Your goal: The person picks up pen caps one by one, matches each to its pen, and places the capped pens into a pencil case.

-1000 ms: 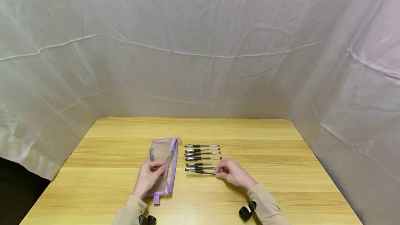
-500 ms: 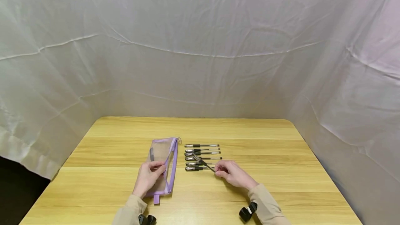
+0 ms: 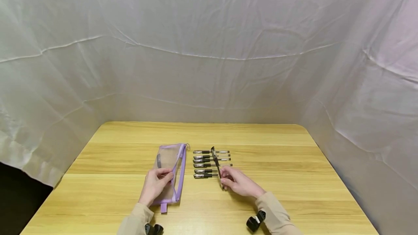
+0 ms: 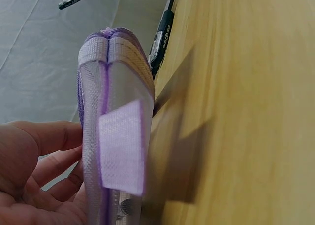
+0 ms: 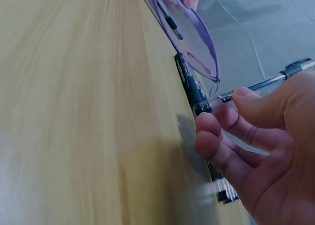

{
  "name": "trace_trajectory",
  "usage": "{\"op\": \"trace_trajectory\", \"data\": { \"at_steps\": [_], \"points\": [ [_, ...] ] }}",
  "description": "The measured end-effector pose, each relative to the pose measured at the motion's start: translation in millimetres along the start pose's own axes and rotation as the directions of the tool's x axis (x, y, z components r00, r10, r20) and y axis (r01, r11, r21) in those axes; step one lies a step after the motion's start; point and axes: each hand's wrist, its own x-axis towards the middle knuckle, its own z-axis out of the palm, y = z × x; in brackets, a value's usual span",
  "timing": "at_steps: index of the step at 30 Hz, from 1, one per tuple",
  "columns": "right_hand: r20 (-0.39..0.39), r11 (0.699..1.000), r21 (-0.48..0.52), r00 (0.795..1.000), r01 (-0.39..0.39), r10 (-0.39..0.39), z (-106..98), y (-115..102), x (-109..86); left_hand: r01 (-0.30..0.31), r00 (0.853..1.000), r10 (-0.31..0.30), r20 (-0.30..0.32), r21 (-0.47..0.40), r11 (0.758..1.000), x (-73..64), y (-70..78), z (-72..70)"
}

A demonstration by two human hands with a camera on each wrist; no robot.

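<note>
A mesh zip pouch (image 3: 168, 157) with purple trim lies on the table, its mouth gaping toward the right. My left hand (image 3: 156, 184) pinches the near lip of that mouth between thumb and fingers. A dark pen shape (image 5: 172, 24) shows inside the pouch in the right wrist view. My right hand (image 3: 240, 182) pinches a clear-barrelled gel pen (image 3: 215, 158) near its rear end, thumb against fingers. That pen is raised off the table, capped end pointing away from me. Several similar pens (image 3: 202, 165) lie in a row beneath and left of it, between the pouch and my right hand.
The wooden table (image 3: 277, 148) carries the pouch and pens. Grey cloth (image 3: 209, 64) hangs behind it and at both sides. A small metal ring (image 3: 187, 147) sits at the pouch's far corner, and a purple tab (image 3: 164, 208) sticks out at the near end.
My right hand has lifted the nearest pen from the row, swung its capped end from pointing left to pointing away, and shifted slightly left. My left hand and the pouch stay put.
</note>
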Motion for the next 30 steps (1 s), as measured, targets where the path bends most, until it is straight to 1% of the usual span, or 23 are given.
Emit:
{"op": "trace_trajectory", "data": {
  "at_steps": [2,4,6,8,10,12,16,21,25,30],
  "points": [
    [0.011,1.0,0.021,1.0,0.011,-0.011,1.9,-1.2,1.7,0.002,1.0,-0.002,0.001,-0.003,1.0,-0.1,0.1,-0.2],
    [0.021,0.999,0.046,1.0,0.005,-0.006,4.1,-2.1,3.6,0.003,1.0,-0.003,0.002,-0.007,1.0,0.1,0.0,-0.2],
    [0.033,0.996,0.091,0.999,-0.008,0.005,6.8,-3.0,6.0,0.006,1.0,-0.006,0.004,-0.015,1.0,0.1,-0.1,-0.2],
    [0.043,0.985,0.171,0.999,-0.032,0.025,9.4,-5.0,9.1,0.01,1.0,-0.01,0.004,-0.024,1.0,0.2,-0.2,-0.2],
    [0.055,0.96,0.275,0.997,-0.061,0.047,12.2,-7.6,12.8,0.012,1.0,-0.012,0.004,-0.028,1.0,0.5,-0.4,-0.1],
    [0.062,0.923,0.373,0.996,-0.089,0.071,15.0,-10.8,16.8,0.012,1.0,-0.011,0.004,-0.028,1.0,0.6,-0.5,-0.2],
    [0.059,0.852,0.507,0.991,-0.134,0.121,21.2,-14.4,24.6,0.01,1.0,-0.01,0.004,-0.026,1.0,1.0,-0.7,-0.1],
    [0.05,0.793,0.587,0.985,-0.163,0.165,27.7,-14.8,33.7,0.002,1.0,-0.002,0.005,-0.018,1.0,0.4,-0.3,0.3],
    [0.045,0.757,0.626,0.978,-0.188,0.205,31.1,-19.1,41.0,-0.003,1.0,0.003,0.005,-0.006,1.0,-0.3,0.6,-0.1],
    [0.062,0.687,0.691,0.965,-0.226,0.255,36.4,-26.8,52.2,-0.008,1.0,0.008,0.005,0.001,1.0,-0.9,1.9,-1.0]
  ]
}}
